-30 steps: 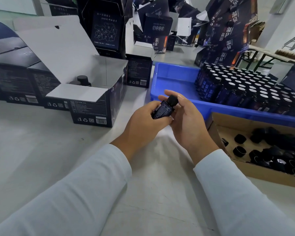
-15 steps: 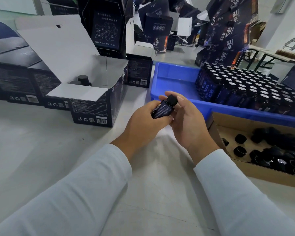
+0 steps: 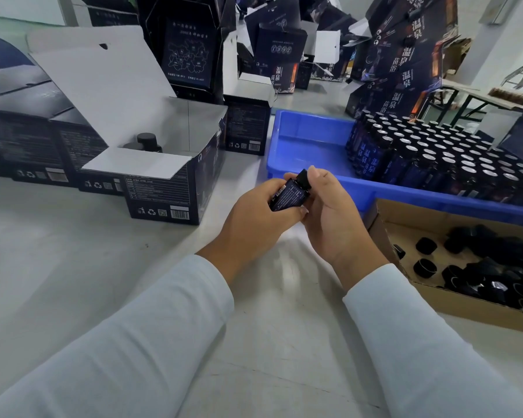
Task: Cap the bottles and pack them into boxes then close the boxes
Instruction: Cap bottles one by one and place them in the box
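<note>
The left hand (image 3: 251,218) clasps the bottle (image 3: 288,197) slanted — neck up and to the right — where the right hand (image 3: 329,212) pinches its cap (image 3: 303,177), the open box (image 3: 175,164) lying leftward.

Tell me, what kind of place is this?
Most likely a small packing workshop. A blue tray holds rows of uncapped bottles, a cardboard box holds loose black caps, and printed cartons are stacked around an open packing box.
</note>
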